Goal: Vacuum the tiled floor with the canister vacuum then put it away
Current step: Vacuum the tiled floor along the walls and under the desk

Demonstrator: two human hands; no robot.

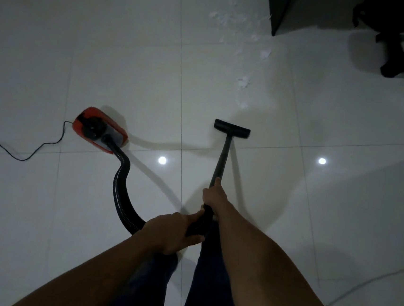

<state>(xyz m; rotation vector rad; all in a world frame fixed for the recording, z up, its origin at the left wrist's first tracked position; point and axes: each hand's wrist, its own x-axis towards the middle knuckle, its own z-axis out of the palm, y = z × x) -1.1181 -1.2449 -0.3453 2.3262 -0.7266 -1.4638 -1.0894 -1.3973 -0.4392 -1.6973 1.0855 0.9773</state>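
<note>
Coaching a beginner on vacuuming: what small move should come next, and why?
Probably push the floor head forward: white scraps lie just beyond it on the tiles, and the right hand grips the wand, the left hand the hose end.

**Glossy white tiles carrying a vacuum, scraps and furniture**

The tiled floor (338,215) is made of large, glossy white tiles with thin grey grout lines, and two round lamp reflections (162,160) shine on it. A red canister vacuum (99,130) sits on it at the left. Its black power cord (22,159) snakes over the tiles to the left edge, and its hose (120,179) lifts off the floor. Right of the canister and apart from it, the black floor nozzle (232,128) lies flat on the tiles at the end of the wand (222,159). Beyond the nozzle, torn white scraps (243,82) trail up to a dark cabinet (280,10). A black chair base (389,67) stands at the far right.
</note>
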